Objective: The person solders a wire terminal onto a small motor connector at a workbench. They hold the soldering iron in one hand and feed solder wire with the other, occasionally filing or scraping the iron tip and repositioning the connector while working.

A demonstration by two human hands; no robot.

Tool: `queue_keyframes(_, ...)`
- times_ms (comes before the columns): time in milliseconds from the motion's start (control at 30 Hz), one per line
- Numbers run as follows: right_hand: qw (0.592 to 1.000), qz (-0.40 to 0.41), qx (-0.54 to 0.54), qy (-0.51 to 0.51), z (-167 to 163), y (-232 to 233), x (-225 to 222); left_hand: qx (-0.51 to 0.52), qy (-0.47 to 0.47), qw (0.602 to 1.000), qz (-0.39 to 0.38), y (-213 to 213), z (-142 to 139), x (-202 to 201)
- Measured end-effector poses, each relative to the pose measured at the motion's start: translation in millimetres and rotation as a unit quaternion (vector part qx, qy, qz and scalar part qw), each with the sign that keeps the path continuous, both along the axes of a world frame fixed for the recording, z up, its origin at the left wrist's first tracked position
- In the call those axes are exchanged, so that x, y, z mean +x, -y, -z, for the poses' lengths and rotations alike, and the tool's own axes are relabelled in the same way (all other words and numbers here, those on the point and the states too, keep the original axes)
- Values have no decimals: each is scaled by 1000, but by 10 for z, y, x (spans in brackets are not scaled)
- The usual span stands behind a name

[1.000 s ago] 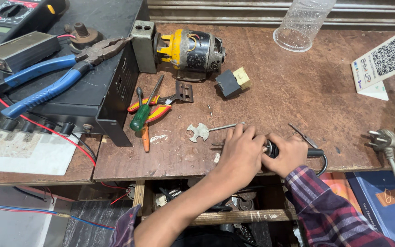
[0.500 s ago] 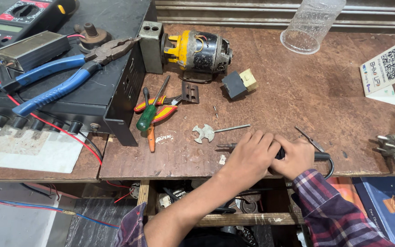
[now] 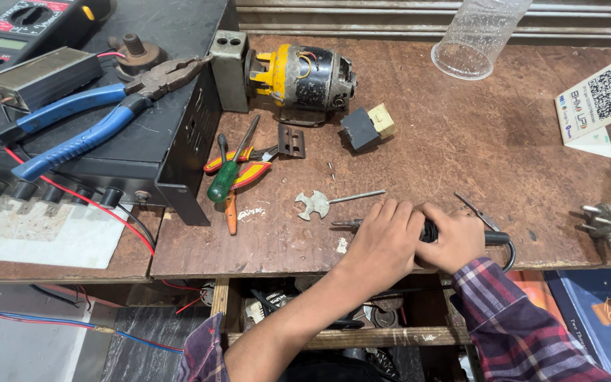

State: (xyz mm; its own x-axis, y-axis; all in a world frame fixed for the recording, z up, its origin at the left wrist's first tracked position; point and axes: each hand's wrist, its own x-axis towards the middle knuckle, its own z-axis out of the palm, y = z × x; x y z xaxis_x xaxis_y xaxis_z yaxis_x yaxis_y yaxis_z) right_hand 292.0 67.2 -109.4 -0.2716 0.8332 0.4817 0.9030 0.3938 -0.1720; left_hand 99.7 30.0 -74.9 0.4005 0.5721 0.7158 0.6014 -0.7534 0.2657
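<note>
Both hands, left hand (image 3: 383, 244) and right hand (image 3: 454, 240), stay clamped, fingers closed, on the black-handled tool (image 3: 496, 238) near the worktop (image 3: 461, 141) front edge (little has shifted over the last second), so the grip seems settled.

A worn brown wooden workbench (image 3: 461, 141) stands before a corrugated metal shutter (image 3: 390, 14), grey stone floor (image 3: 30, 346) below

Bright, even light from above, soft short shadows beneath the motor (image 3: 302, 76) on the table (image 3: 461, 141), sharp focus, faint glare on the plastic cup (image 3: 476, 35), slight bending near frame edges.
</note>
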Motion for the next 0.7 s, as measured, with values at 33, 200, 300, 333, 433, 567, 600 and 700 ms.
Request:
queue_keyframes(33,1000,-2,-8,3,-7,-3,5,-1,-1,1000,-3,-9,6,5)
queue_keyframes(200,998,-13,-60,0,-36,-63,27,-35,19,999,4,-44,45,-15)
queue_keyframes(300,999,-11,-52,0,-29,-61,26,-53,31,998,22,-49,70,-47)
queue_keyframes(333,999,-11,-51,0,-25,-60,25,-54,28,998,22,-51,75,-53)
queue_keyframes(433,999,-10,-52,1,-20,-62,28,-71,27,997,24,-64,80,-56)
queue_keyframes(567,999,-8,-53,6,-13,-64,20,-85,43,995,20,-72,62,-54)
queue_keyframes(600,999,-6,-51,10,-14,-63,22,-72,41,996,18,-64,56,-55)
queue_keyframes(700,998,-17,-58,-8,-24,-56,20,-49,32,998,0,-22,26,-57)
